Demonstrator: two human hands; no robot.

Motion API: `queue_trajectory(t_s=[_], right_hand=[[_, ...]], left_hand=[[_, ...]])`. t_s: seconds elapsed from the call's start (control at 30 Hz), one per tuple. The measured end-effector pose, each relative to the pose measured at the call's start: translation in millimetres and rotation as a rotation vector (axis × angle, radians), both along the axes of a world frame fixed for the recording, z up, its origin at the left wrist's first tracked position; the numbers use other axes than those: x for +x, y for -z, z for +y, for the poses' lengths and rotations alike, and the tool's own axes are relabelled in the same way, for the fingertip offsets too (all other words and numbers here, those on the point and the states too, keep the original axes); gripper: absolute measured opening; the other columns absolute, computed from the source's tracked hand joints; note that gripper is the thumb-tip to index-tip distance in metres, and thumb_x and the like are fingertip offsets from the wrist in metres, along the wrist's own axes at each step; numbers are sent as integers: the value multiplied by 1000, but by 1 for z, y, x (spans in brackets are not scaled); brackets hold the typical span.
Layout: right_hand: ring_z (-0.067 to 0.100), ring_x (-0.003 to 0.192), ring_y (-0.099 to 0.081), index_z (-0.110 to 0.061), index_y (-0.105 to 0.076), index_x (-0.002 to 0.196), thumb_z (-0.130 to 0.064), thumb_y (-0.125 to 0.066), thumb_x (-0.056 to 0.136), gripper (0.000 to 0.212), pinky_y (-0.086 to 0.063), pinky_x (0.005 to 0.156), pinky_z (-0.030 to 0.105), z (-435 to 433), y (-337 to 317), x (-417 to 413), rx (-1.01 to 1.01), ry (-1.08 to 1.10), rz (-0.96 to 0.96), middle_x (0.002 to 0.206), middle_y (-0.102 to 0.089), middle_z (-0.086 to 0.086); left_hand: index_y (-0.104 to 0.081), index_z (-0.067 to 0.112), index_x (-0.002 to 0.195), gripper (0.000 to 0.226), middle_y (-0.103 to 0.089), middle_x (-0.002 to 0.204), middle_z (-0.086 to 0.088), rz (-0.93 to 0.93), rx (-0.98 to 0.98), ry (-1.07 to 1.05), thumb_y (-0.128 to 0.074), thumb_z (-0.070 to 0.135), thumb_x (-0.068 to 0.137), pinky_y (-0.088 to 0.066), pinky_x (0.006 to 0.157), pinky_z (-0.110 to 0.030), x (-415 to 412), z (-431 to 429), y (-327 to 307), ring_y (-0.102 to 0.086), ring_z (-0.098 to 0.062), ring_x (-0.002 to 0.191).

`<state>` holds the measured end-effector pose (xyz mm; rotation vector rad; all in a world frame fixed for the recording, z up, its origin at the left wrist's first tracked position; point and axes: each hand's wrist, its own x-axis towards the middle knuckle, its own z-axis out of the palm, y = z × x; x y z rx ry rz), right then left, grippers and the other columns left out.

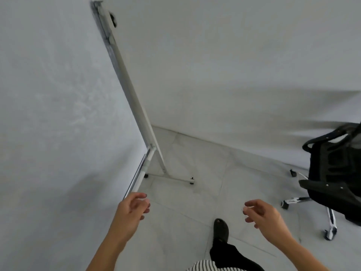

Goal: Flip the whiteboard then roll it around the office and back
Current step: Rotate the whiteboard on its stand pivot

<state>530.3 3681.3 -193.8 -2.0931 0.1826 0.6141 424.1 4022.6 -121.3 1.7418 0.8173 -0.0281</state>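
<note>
The whiteboard (58, 104) fills the left half of the view, its smudged writing face toward me and tilted. Its white side post (134, 106) runs from the top down to a wheeled foot bar (175, 178) on the floor. A thin tray rail (140, 177) runs along the board's lower edge. My left hand (132, 210) hovers just below the end of that rail, fingers curled and apart, holding nothing. My right hand (261, 214) floats over the floor to the right, fingers loosely spread and empty, well away from the board.
A black mesh office chair (336, 173) on a chrome wheeled base stands at the right. A white wall (234, 65) rises behind the board. My foot in a black shoe (220, 229) rests on the pale tiled floor between my hands.
</note>
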Motion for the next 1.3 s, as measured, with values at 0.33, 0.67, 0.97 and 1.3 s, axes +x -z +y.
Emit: queue_trajectory(t_s=[0.33,0.67,0.97,1.3], right_hand=[[8,71,-71,-29,-65,93,-30,-66,87,6,-57,74,35,131,-69,277,-4,-500,-184,76,-75,-4],[3,83,-67,-26,-62,112,-38,-71,82,34,-54,78,24,343,-132,373,206,-943,-413,95,-71,-11],[10,113,-56,-33,-41,135,-37,-77,76,69,-54,92,35,451,-155,394,299,-1462,-387,126,-59,-11],[26,84,-67,-22,-54,105,-29,-63,75,32,-56,81,49,474,-152,406,359,-1657,-374,90,-68,5]], left_hand=[[-61,33,96,13,-70,90,-6,-247,249,-236,-66,27,85,-55,82,-41,188,43,-88,-68,-23,88],[-56,27,109,22,-65,88,11,-386,607,-422,-61,25,88,-49,68,-7,270,96,-164,-61,1,85],[-48,26,122,42,-64,93,7,-282,917,-595,-63,37,85,-51,68,-16,324,103,-205,-64,-10,81],[-48,18,102,21,-65,84,4,-40,1058,-845,-61,27,89,-45,63,-18,382,97,-215,-61,-15,69]])
